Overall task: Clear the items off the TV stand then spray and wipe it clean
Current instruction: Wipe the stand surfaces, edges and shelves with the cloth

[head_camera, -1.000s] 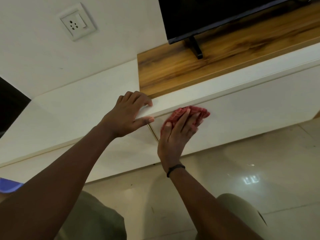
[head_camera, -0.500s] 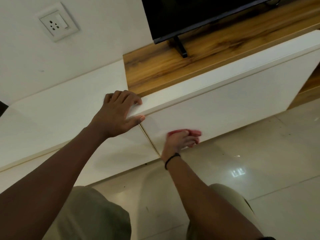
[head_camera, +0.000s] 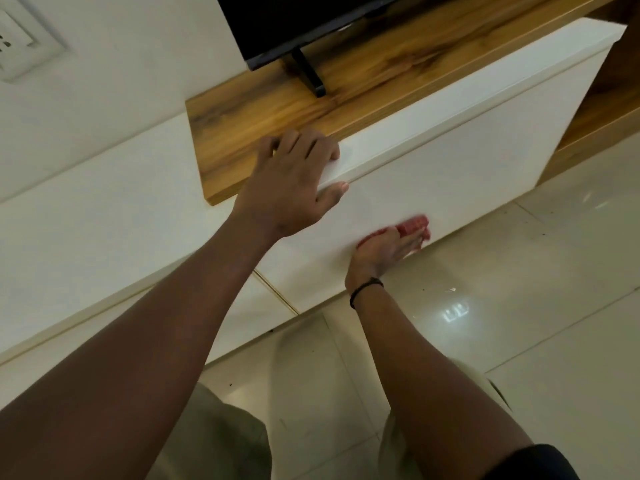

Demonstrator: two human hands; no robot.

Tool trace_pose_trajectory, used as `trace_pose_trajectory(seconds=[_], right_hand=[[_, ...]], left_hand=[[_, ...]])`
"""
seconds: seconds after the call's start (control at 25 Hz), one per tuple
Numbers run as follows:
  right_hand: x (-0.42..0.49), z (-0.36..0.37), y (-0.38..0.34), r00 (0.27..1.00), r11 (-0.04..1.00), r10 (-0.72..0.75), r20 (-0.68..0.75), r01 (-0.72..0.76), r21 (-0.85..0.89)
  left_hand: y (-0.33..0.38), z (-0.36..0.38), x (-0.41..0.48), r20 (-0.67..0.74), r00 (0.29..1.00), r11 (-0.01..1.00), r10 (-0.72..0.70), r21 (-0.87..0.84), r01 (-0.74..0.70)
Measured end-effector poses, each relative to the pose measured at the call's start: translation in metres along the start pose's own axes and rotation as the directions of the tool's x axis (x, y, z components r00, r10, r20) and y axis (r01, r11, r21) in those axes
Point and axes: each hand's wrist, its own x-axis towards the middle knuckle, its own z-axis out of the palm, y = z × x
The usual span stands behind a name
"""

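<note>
Left hand point(head_camera: 294, 181) is hooked over the top edge of the TV stand point(head_camera: 467, 161), fingers curled on top and thumb on the white front. Right hand point(head_camera: 384, 252), black band point(head_camera: 365, 289) on the wrist, presses a red cloth point(head_camera: 412, 225) flat against the lower part of that front, just above the glossy floor tiles point(head_camera: 536, 323). The TV point(head_camera: 294, 22) sits on the wooden top point(head_camera: 381, 81). Wall socket point(head_camera: 20, 43) far left.

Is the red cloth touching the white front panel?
Touching. Head view shows the right hand pressing the red cloth flat against the white front panel, no gap.
</note>
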Motion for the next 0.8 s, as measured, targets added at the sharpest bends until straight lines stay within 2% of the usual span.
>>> trace_pose_trajectory(seconds=[0.08,0.12,0.16,0.2,0.24,0.32,0.36,0.4,0.44,0.48,0.56,0.6,0.68,0.8], right_hand=[[-0.005,-0.004,0.022,0.960,0.960,0.280,0.003,-0.280,-0.017],[-0.008,-0.006,0.028,0.892,0.892,0.452,-0.010,-0.451,0.039],[-0.010,-0.008,0.028,0.790,0.781,0.613,0.021,-0.610,0.134],[-0.009,-0.011,0.025,0.722,0.701,0.687,0.076,-0.687,0.192],[-0.004,-0.012,0.017,0.717,0.695,0.689,0.108,-0.695,0.184],[0.018,-0.013,-0.004,0.801,0.784,0.598,0.035,-0.593,0.184],[0.031,-0.013,-0.023,0.872,0.848,0.489,0.025,-0.482,0.220],[0.041,-0.014,-0.043,0.948,0.935,0.316,0.025,-0.316,0.164],[0.048,-0.015,-0.059,0.992,0.988,0.122,0.029,-0.124,0.095],[0.052,-0.014,-0.063,0.996,0.996,-0.080,0.032,0.079,0.047],[0.028,-0.008,-0.051,0.931,0.941,-0.332,0.150,0.337,-0.010],[0.005,-0.007,-0.039,0.900,0.919,-0.380,0.215,0.394,-0.027],[-0.028,-0.006,-0.012,0.901,0.935,-0.330,0.280,0.352,-0.031],[0.014,-0.010,-0.028,0.981,0.987,-0.162,0.111,0.162,0.003]], left_hand=[[0.003,-0.005,0.001,0.005,1.000,1.000,0.005,0.020,-0.006],[0.004,-0.008,0.002,0.013,1.000,1.000,0.005,0.023,-0.006],[0.004,-0.009,0.001,0.023,1.000,1.000,0.006,0.011,-0.007],[0.004,-0.010,0.001,0.031,0.999,1.000,0.008,-0.009,-0.008],[0.003,-0.010,0.001,0.036,0.999,1.000,0.010,-0.027,-0.009],[0.002,-0.009,0.002,0.033,0.999,0.999,0.011,-0.038,-0.010],[0.002,-0.007,0.002,0.028,0.999,0.999,0.014,-0.040,-0.013],[0.001,-0.006,0.003,0.024,1.000,0.999,0.017,-0.045,-0.016],[0.001,-0.005,0.003,0.020,1.000,0.999,0.019,-0.046,-0.018],[0.001,-0.004,0.002,0.016,1.000,0.999,0.017,-0.040,-0.017],[0.000,-0.004,0.002,0.012,1.000,1.000,0.013,-0.028,-0.013],[0.000,-0.004,0.002,0.013,1.000,1.000,0.012,-0.028,-0.012],[0.000,-0.005,0.002,0.023,1.000,0.999,0.006,-0.033,-0.005],[0.000,-0.004,0.003,0.028,1.000,0.999,-0.004,-0.042,0.005]])
